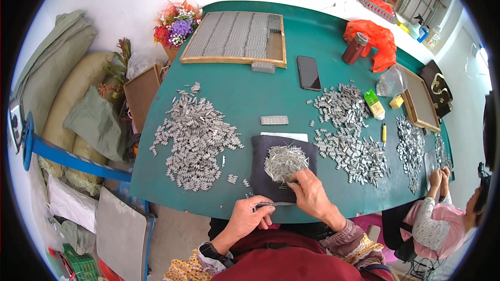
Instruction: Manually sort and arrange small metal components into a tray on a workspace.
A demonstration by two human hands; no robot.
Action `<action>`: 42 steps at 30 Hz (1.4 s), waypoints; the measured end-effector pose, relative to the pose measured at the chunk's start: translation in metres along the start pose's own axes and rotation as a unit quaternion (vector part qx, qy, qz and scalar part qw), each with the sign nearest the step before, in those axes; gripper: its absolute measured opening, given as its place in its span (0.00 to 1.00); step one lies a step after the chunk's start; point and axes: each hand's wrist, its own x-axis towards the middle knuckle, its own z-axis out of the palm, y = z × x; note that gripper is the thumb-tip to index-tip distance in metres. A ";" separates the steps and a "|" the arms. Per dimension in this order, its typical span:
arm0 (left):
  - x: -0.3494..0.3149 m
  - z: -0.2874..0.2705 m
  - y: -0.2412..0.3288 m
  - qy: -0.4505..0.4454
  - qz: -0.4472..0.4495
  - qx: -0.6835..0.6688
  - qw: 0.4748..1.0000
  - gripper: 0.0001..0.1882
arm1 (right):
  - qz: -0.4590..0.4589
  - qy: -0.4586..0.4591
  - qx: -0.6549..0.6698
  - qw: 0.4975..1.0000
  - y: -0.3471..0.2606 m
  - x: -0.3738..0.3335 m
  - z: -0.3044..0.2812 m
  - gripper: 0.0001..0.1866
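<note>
Near side; my left hand (247, 215) pinches dark piece (263, 206); right hand (312, 193) at pins (285, 161), grip unclear; nudge might scatter them

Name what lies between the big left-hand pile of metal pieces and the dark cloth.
In the head view, a few loose grey metal pieces lie on the green tabletop between that pile and the dark cloth.
</note>
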 end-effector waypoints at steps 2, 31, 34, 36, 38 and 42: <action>0.000 0.001 0.001 0.002 0.003 0.006 1.000 0.07 | -0.008 0.003 -0.021 1.000 -0.001 0.000 0.000 0.05; -0.001 0.003 0.003 0.006 0.005 0.038 0.999 0.05 | -0.039 -0.070 0.090 0.993 -0.018 0.003 -0.004 0.10; 0.000 0.006 0.007 0.000 0.013 0.048 0.999 0.05 | -0.052 -0.085 0.089 0.991 -0.025 0.005 -0.007 0.11; 0.000 0.006 0.005 0.000 0.015 0.049 0.999 0.05 | -0.059 -0.083 0.091 0.991 -0.026 0.004 -0.006 0.11; 0.000 0.007 0.005 -0.001 0.019 0.051 0.999 0.05 | -0.068 -0.081 0.093 0.990 -0.028 0.004 -0.006 0.12; 0.000 0.007 0.005 0.001 0.018 0.058 0.998 0.05 | -0.081 -0.099 0.068 0.989 -0.030 0.003 -0.007 0.13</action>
